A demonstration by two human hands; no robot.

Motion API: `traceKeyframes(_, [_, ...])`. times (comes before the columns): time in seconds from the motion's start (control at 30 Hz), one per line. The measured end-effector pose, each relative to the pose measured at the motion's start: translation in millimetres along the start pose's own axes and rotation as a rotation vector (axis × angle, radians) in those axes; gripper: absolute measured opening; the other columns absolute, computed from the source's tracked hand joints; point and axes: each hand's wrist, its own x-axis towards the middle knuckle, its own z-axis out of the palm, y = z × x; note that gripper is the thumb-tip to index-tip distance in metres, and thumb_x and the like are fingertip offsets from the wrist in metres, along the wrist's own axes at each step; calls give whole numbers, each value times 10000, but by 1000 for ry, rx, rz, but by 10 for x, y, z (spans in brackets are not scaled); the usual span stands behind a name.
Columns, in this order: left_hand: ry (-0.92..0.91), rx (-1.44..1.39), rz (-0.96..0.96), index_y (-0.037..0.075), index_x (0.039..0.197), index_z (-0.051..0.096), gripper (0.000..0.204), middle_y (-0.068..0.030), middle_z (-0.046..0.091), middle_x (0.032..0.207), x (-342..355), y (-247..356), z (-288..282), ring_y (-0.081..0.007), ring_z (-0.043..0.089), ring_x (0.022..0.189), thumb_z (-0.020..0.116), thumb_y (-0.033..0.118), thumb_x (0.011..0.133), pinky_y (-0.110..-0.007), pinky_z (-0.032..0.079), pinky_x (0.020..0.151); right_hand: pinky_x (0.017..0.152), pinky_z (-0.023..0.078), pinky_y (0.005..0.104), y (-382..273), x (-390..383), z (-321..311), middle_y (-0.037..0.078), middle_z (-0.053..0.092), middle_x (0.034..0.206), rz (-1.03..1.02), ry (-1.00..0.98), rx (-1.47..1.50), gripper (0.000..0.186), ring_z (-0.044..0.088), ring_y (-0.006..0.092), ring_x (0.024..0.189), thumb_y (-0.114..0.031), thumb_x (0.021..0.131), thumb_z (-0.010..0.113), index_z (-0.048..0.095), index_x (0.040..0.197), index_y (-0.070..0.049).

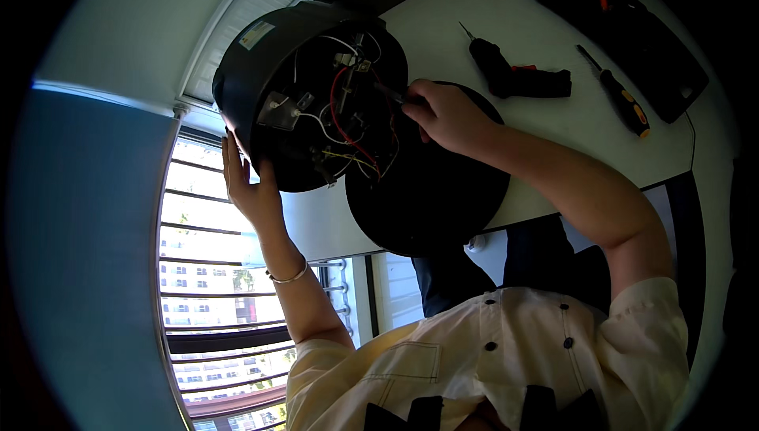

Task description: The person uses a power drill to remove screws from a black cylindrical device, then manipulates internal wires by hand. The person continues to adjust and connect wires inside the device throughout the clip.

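Observation:
A black rounded appliance housing (237, 75) lies tipped on its side at the left end of the table, its underside facing me. Red, white and yellowish wires and small metal parts fill its inside, with a metal plate (281, 112) among them. Against the lower left of the housing rests my left hand (251, 186), fingers stretched out. My right hand (447, 117) is closed round a dark slim tool (389, 92) whose tip points into the wiring; its exact kind is too dark to tell. Below that hand lies a round black cover (431, 194), with wires running towards it.
On the white table (427, 35) lie a black cordless screwdriver (518, 75) with a thin bit and a yellow-and-black hand screwdriver (621, 103). A black tool case (632, 43) stands at the far right. A window with horizontal bars (213, 273) is at left, beside a blue panel (87, 233).

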Motion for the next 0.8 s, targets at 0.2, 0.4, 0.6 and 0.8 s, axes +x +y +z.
traceKeyframes(0.2, [271,530,277,46,1214,523,472,-183,453,1254,-263,243,-83,-311,429,1163,671,169,783,-421,399,917,493,476,346,73,-67,149,109,604,608,-365,186,-244,156,616,247,558,-166,847,568,543,902,-22])
traceKeyframes(0.4, [107,176,411,-22,974,640,197,-84,559,825,-698,895,237,-124,496,656,624,-22,778,-212,362,531,424,443,321,70,-124,121,58,562,546,-653,263,-253,144,582,211,487,-199,829,595,542,842,-66])
traceKeyframes(0.6, [-145,-175,-34,1,925,659,147,-58,599,826,-742,993,442,-92,528,664,647,5,779,-187,373,515,441,450,279,-33,-231,139,35,550,591,-761,156,-293,136,587,184,533,-165,781,643,539,796,-79])
traceKeyframes(0.8, [-238,-277,-173,-8,856,646,71,-39,596,812,-765,1011,474,-61,504,624,648,15,788,-164,354,505,434,454,279,-1,-236,191,48,551,586,-764,145,-308,148,588,184,523,-171,785,635,535,784,-63])
